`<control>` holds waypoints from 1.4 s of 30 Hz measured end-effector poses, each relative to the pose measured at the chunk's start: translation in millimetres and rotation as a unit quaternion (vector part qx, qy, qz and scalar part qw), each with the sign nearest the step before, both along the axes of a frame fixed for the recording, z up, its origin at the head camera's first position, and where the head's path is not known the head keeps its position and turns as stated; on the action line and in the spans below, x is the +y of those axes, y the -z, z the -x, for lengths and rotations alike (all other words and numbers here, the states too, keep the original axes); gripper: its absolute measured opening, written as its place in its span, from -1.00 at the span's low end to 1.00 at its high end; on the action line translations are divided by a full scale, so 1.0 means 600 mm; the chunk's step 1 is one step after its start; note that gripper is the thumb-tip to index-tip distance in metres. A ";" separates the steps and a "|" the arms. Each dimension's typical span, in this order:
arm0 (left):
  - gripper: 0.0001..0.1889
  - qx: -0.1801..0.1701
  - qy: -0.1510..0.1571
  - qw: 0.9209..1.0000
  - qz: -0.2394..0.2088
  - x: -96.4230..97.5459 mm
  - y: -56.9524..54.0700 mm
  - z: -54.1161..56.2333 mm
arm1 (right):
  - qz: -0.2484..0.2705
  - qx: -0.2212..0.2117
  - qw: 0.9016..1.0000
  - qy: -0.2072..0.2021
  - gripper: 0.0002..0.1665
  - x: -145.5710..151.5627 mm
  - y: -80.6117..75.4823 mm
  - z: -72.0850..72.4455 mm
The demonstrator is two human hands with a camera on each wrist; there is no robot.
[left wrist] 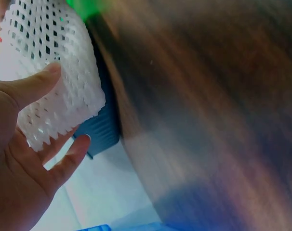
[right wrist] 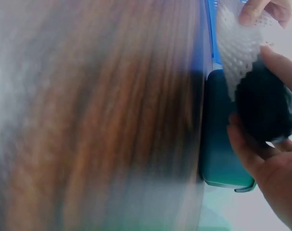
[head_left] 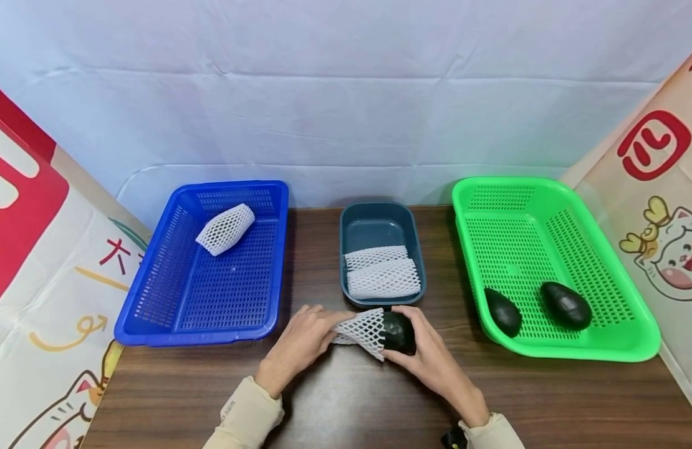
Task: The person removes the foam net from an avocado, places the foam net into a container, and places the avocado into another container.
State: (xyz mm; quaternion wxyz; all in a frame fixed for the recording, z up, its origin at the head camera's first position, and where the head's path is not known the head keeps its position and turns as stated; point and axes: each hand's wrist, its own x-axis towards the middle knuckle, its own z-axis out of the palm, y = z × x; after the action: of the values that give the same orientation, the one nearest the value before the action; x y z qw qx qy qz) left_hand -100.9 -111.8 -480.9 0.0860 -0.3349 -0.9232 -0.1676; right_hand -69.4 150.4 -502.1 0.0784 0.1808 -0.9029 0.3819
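My left hand (head_left: pixel 304 340) pinches a white foam net sleeve (head_left: pixel 367 330) near the table's middle; in the left wrist view its thumb presses the mesh (left wrist: pixel 54 91) from above, with fingers beneath. Gripped by my right hand (head_left: pixel 427 352) is a dark avocado (head_left: pixel 399 333), thumb and fingers round its sides. One end of the avocado sits inside the sleeve's mouth; the rest shows bare. The right wrist view has the avocado (right wrist: pixel 264 103) with the sleeve (right wrist: pixel 237 43) leading off it toward the left hand's fingers.
Behind the hands stands a dark teal bin (head_left: pixel 376 231) with foam net sleeves (head_left: pixel 383 277) in it. At left, a blue basket (head_left: pixel 234 318) holds a net-wrapped item (head_left: pixel 226 229). A green basket (head_left: pixel 514 249) at right contains two avocados (head_left: pixel 566 305). Fabric backdrops (head_left: pixel 346 125) surround the table.
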 end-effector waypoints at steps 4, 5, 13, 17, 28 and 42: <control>-0.50 0.028 -0.006 1.000 -0.008 -0.003 -0.005 0.003 | 0.004 0.030 0.999 0.017 -0.02 0.003 -0.003 0.000; -0.51 0.033 -0.008 0.999 -0.009 -0.003 -0.006 0.004 | 0.010 0.036 0.999 0.021 -0.03 0.003 -0.004 0.000; -0.52 0.071 -0.020 0.997 -0.024 -0.007 -0.021 0.010 | 0.065 0.070 0.995 0.024 -0.03 0.016 -0.017 0.005; -0.50 0.085 -0.020 0.995 -0.044 -0.010 -0.027 0.012 | 0.091 0.087 0.992 0.026 0.00 0.028 -0.029 0.007; -0.48 0.104 -0.041 0.992 -0.063 -0.015 -0.049 0.017 | 0.136 0.151 0.973 0.106 -0.01 0.080 -0.063 0.014; -0.51 0.117 -0.107 0.985 -0.072 0.004 -0.075 0.034 | 0.153 0.174 0.949 0.215 -0.11 0.146 -0.086 0.014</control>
State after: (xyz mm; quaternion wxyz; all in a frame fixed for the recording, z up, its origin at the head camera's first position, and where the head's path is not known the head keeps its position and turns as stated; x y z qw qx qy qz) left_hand -121.1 -109.3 -436.2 0.2346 -0.2441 -0.9230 -0.1829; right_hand -77.7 238.3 -450.7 0.3414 0.0318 -0.8235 0.4520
